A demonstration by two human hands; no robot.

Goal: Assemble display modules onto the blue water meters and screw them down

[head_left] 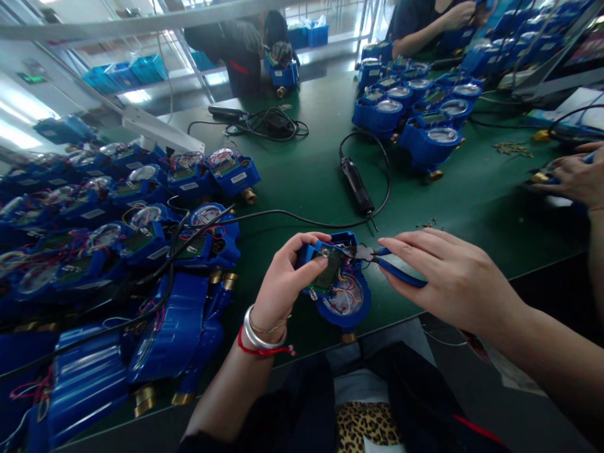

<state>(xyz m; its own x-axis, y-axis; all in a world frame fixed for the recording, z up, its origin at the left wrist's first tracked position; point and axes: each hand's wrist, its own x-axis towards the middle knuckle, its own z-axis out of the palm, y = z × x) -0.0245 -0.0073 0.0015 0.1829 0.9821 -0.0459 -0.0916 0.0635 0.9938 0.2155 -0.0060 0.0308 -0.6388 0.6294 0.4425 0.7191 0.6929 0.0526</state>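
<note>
Blue meter (346,302) showed colored wires, left hand (282,277) gripped it, right hand (446,277) held pliers (402,272), green bench (292,179) stretched beyond, bins (126,73) far left

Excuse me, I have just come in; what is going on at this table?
A person's left hand steadies an opened blue device with thin wires exposed inside. The right hand holds blue-handled pliers, their tips at the open casing. Just beyond, a black corded tool lies on the green table. More blue devices crowd the left side, and a co-worker's hand shows at the right edge.
</note>
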